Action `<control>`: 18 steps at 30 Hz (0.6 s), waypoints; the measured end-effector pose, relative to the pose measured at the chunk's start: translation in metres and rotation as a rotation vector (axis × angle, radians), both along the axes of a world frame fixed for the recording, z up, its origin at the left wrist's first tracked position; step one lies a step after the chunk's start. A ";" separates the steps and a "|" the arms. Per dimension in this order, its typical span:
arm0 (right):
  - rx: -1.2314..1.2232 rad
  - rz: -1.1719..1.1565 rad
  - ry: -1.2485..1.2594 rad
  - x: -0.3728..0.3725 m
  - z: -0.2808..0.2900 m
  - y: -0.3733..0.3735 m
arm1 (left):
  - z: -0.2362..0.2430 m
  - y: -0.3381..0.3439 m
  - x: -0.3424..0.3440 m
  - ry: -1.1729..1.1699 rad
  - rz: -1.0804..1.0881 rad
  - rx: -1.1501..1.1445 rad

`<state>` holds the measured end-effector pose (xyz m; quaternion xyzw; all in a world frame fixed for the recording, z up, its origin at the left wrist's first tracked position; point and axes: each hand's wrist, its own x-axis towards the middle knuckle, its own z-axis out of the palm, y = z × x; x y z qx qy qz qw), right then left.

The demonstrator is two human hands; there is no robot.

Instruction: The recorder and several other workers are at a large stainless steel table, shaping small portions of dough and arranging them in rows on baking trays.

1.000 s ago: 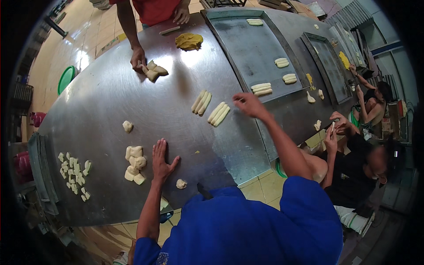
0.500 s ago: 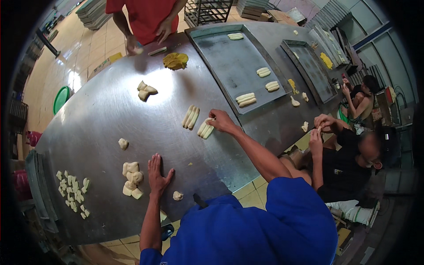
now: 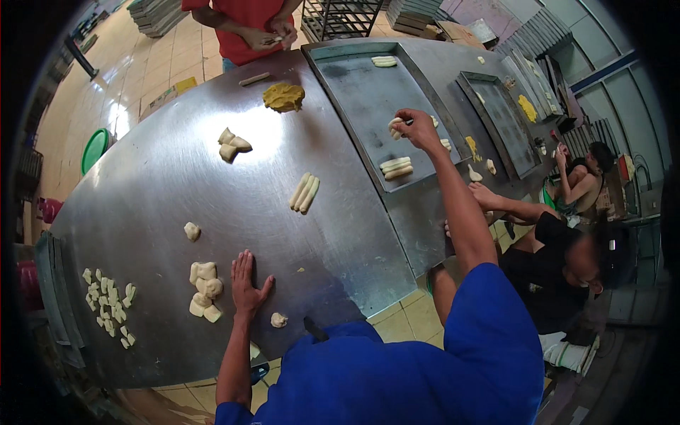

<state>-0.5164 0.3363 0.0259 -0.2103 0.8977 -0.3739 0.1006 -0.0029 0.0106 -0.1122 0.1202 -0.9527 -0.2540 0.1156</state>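
Over the baking tray (image 3: pixel 354 85), the right hand (image 3: pixel 418 127) grips dough sticks (image 3: pixel 396 127), fingers closed around them, above another dough batch (image 3: pixel 397 168). Left hand (image 3: pixel 246 285) lies flat, fingers spread, on the counter (image 3: pixel 163 191) beside dough lumps (image 3: pixel 204 290).

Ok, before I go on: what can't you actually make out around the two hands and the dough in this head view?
- Right hand over the baking tray: it carries pale dough rolls, but the hand hides how many and how the fingers grip them.
- Left hand lies flat on the steel table; anything under the palm is hidden.
- Small dough pieces near the picture's left rim: too small and bent by the fisheye to count.
- The table's near edge is covered by the blue sleeve.
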 end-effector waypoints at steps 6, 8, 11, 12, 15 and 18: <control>-0.188 -0.053 -0.292 -0.050 -0.047 -0.001 | 0.007 -0.002 0.003 -0.025 0.021 0.009; -0.138 -0.047 -0.334 -0.064 -0.075 0.007 | 0.006 -0.001 0.001 -0.014 0.014 0.020; 0.073 -0.089 -0.226 -0.070 -0.114 0.024 | 0.002 0.003 -0.006 -0.013 0.004 0.016; 0.076 -0.095 -0.226 -0.070 -0.117 0.027 | 0.001 0.003 -0.008 -0.013 -0.001 0.019; 0.436 0.024 0.117 -0.027 -0.113 -0.026 | 0.005 -0.006 0.012 -0.051 0.046 -0.015; 0.576 0.308 0.310 0.005 -0.109 -0.015 | 0.005 -0.003 0.004 -0.030 0.031 -0.023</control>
